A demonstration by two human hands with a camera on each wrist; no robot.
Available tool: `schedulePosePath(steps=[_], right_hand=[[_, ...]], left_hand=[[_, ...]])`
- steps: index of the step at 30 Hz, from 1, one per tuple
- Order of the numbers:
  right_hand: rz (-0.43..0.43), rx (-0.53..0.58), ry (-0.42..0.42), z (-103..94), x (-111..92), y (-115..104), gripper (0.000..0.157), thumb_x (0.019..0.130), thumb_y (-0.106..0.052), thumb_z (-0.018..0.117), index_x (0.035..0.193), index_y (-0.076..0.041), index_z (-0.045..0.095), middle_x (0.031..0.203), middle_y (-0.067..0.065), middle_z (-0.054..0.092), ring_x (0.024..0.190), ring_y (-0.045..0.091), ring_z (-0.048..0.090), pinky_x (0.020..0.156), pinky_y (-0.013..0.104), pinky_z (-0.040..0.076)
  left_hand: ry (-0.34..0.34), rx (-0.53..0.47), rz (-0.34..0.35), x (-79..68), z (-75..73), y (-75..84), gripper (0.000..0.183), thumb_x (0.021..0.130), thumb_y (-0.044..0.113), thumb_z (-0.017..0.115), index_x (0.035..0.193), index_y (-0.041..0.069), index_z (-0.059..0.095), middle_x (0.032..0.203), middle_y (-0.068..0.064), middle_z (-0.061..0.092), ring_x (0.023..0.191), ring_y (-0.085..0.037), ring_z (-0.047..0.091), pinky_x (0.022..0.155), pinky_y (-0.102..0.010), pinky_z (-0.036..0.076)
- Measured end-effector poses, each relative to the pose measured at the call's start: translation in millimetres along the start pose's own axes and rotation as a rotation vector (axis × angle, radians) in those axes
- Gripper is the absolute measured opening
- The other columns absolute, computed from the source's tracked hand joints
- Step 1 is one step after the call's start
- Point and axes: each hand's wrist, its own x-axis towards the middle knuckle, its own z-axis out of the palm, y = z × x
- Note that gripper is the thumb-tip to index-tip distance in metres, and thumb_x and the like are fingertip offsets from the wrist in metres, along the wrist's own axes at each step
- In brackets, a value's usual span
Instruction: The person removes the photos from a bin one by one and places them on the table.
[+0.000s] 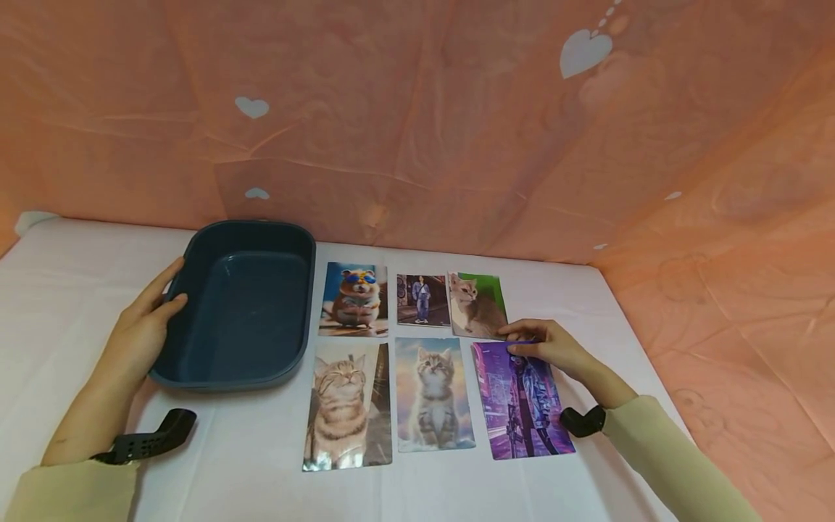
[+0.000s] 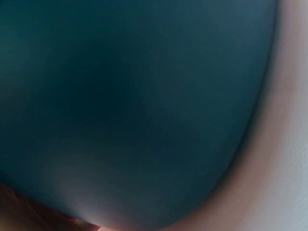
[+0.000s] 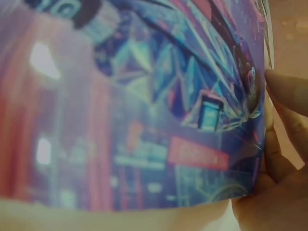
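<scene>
My left hand (image 1: pixel 140 333) grips the left side of a dark blue rectangular tub (image 1: pixel 251 319), thumb over its rim. In the left wrist view the tub's blurred wall (image 2: pixel 144 110) fills most of the frame. With thumb and fingers, my right hand (image 1: pixel 546 342) pinches the top edge of a purple picture card (image 1: pixel 522 406) showing a figure in a shiny jacket. Up close in the right wrist view, the fingers (image 3: pixel 291 91) meet the edge of that card (image 3: pixel 159 115), which looks slightly curved. Just above it lies a card of a cat on green (image 1: pixel 476 304).
More picture cards lie beside the tub: a hamster in sunglasses (image 1: pixel 355 301), a small standing person (image 1: pixel 422 299), a squinting cat (image 1: pixel 342 406) and a kitten among clouds (image 1: pixel 435 399). They rest on a white table (image 1: pixel 254 457). Peach cloth (image 1: pixel 391 130) with hearts hangs behind and right.
</scene>
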Motion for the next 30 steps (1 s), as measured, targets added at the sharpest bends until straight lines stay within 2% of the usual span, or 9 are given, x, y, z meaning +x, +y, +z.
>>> schedulePosePath(steps=[7, 12, 17, 21, 23, 26, 28, 30], right_hand=[[0.011, -0.027, 0.056, 2.3, -3, 1, 0.036, 0.087, -0.011, 0.067, 0.121, -0.001, 0.064, 0.107, 0.018, 0.065, 0.091, 0.017, 0.058, 0.079, 0.025, 0.049], [-0.004, 0.013, 0.093, 1.2, -4, 0, 0.035, 0.088, -0.011, 0.066, 0.121, 0.000, 0.064, 0.111, 0.021, 0.064, 0.091, 0.012, 0.059, 0.077, 0.024, 0.050], [-0.017, 0.072, 0.111, 1.7, -1, -4, 0.034, 0.090, -0.010, 0.063, 0.120, 0.004, 0.062, 0.109, 0.024, 0.064, 0.089, 0.006, 0.061, 0.078, 0.024, 0.051], [-0.020, 0.078, 0.153, 4.0, 0, -8, 0.033, 0.091, -0.010, 0.062, 0.120, 0.005, 0.061, 0.110, 0.023, 0.065, 0.087, 0.006, 0.061, 0.077, 0.026, 0.051], [-0.019, 0.088, 0.187, 6.3, 2, -12, 0.034, 0.091, -0.011, 0.063, 0.120, 0.005, 0.061, 0.107, 0.017, 0.067, 0.087, 0.006, 0.061, 0.078, 0.026, 0.051], [-0.016, 0.131, 0.246, 10.4, 3, -19, 0.035, 0.091, -0.012, 0.063, 0.120, 0.007, 0.060, 0.099, 0.003, 0.068, 0.088, 0.005, 0.060, 0.080, 0.023, 0.049], [-0.013, 0.157, 0.288, 12.9, 5, -24, 0.034, 0.092, -0.012, 0.063, 0.120, 0.007, 0.060, 0.094, -0.006, 0.067, 0.089, 0.003, 0.059, 0.082, 0.020, 0.048], [-0.021, 0.150, 0.339, 15.3, 6, -30, 0.032, 0.092, -0.013, 0.062, 0.118, 0.006, 0.062, 0.090, -0.010, 0.065, 0.088, 0.003, 0.058, 0.080, 0.020, 0.047]], left_hand=[[0.000, 0.012, 0.004, 0.7, -1.3, 0.9, 0.054, 0.103, 0.034, 0.037, 0.151, 0.043, 0.013, 0.157, -0.024, -0.006, 0.143, -0.042, -0.006, 0.111, -0.064, -0.002], [-0.001, 0.024, 0.004, 1.2, -2.1, 0.7, 0.054, 0.103, 0.035, 0.036, 0.151, 0.042, 0.012, 0.157, -0.025, -0.006, 0.143, -0.043, -0.006, 0.111, -0.064, -0.002], [0.003, 0.112, 0.001, 0.0, -4.9, 2.3, 0.055, 0.103, 0.035, 0.034, 0.152, 0.041, 0.010, 0.155, -0.031, 0.003, 0.140, -0.051, 0.003, 0.108, -0.069, 0.006], [0.019, 0.227, 0.025, -0.8, -7.5, 3.7, 0.055, 0.103, 0.035, 0.034, 0.153, 0.037, 0.011, 0.152, -0.036, 0.012, 0.136, -0.057, 0.015, 0.102, -0.072, 0.015], [0.048, 0.309, 0.064, -1.5, -8.8, 4.3, 0.054, 0.103, 0.033, 0.034, 0.154, 0.031, 0.014, 0.149, -0.038, 0.020, 0.130, -0.058, 0.025, 0.097, -0.071, 0.022], [0.130, 0.437, 0.174, -3.6, -9.8, 4.8, 0.052, 0.103, 0.025, 0.037, 0.152, 0.018, 0.025, 0.137, -0.040, 0.035, 0.117, -0.058, 0.041, 0.088, -0.067, 0.030], [0.193, 0.499, 0.248, -5.6, -10.1, 6.2, 0.049, 0.101, 0.020, 0.038, 0.149, 0.008, 0.034, 0.131, -0.040, 0.041, 0.112, -0.057, 0.044, 0.086, -0.064, 0.032], [0.244, 0.554, 0.294, -8.1, -10.3, 9.3, 0.046, 0.100, 0.017, 0.038, 0.143, 0.003, 0.042, 0.129, -0.039, 0.042, 0.113, -0.057, 0.043, 0.087, -0.064, 0.031]])
